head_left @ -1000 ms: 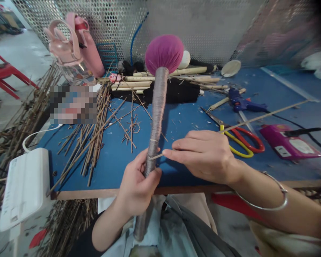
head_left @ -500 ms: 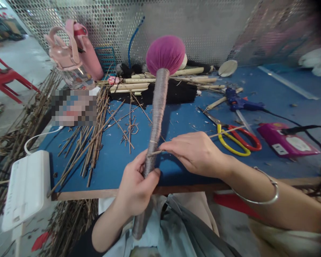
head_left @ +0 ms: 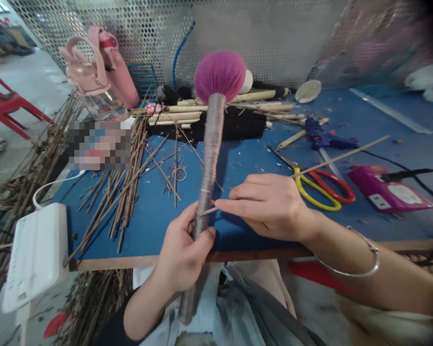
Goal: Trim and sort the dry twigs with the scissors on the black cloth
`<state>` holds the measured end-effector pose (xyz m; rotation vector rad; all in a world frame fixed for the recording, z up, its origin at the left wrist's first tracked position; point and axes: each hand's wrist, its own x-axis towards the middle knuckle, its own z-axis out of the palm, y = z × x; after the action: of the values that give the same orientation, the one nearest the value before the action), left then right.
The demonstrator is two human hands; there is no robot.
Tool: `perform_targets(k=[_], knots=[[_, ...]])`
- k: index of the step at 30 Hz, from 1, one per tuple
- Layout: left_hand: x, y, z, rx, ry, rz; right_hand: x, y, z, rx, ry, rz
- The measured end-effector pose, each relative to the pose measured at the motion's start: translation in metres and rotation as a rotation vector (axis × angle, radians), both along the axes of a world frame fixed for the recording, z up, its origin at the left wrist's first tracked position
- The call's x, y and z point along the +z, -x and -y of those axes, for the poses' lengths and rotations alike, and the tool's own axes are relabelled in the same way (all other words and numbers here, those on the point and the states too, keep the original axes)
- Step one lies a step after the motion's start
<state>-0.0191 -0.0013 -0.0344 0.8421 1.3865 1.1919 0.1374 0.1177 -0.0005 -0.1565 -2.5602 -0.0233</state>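
A long stalk (head_left: 212, 139) wrapped in grey-brown thread stands tilted before me, topped by a rounded magenta fabric head (head_left: 221, 77). My left hand (head_left: 185, 250) is closed around its lower part, and its bottom end reaches down over my lap. My right hand (head_left: 270, 206), just right of the stalk, pinches a thin pale strip (head_left: 346, 154). One end of the strip meets the stalk right above my left thumb; the other sticks out past my right hand, over the scissors (head_left: 321, 187) with yellow and red handles.
Thin brown twigs (head_left: 130, 192) lie at left on the blue table (head_left: 245, 158), near a white power bank (head_left: 36, 254) with cables. A blue glue gun (head_left: 328, 137) and a magenta box (head_left: 386, 187) with black cords are at right. Pink bottles (head_left: 120, 72) stand at back left.
My right hand has shifted slightly and turned, and the strip's free end now shows farther out to the upper right. The magenta head has tipped a little left; my left hand keeps its grip.
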Motion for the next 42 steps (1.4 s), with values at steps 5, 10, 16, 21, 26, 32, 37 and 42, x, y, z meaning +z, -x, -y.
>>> perform_targets(k=[5, 10, 16, 21, 26, 32, 37, 42], knots=[[0.000, 0.001, 0.000, -0.015, -0.004, -0.023, -0.001, 0.002, -0.001, -0.036, 0.064, 0.077], [0.002, 0.002, 0.000, -0.036, -0.025, -0.068, -0.005, -0.001, -0.004, -0.097, 0.133, -0.020], [0.004, 0.000, 0.000, -0.044, -0.017, -0.104, -0.003, 0.000, -0.005, -0.258, 0.117, -0.268], [0.004, 0.000, 0.000, -0.047, -0.040, -0.024, -0.006, 0.001, -0.007, -0.314, 0.018, -0.294], [0.005, 0.004, 0.010, -0.066, -0.165, 0.145, 0.005, -0.001, -0.011, -0.188, -0.151, -0.237], [0.037, 0.024, 0.041, 0.224, -0.304, 0.271, 0.023, 0.005, -0.012, -0.118, -0.292, -0.042], [0.049, 0.045, 0.061, 0.428, -0.390, 0.268, 0.025, 0.024, -0.013, 0.009, -0.292, 0.074], [0.047, 0.055, 0.070, 0.475, -0.349, 0.292, 0.009, 0.084, -0.026, 0.166, -0.198, 0.196]])
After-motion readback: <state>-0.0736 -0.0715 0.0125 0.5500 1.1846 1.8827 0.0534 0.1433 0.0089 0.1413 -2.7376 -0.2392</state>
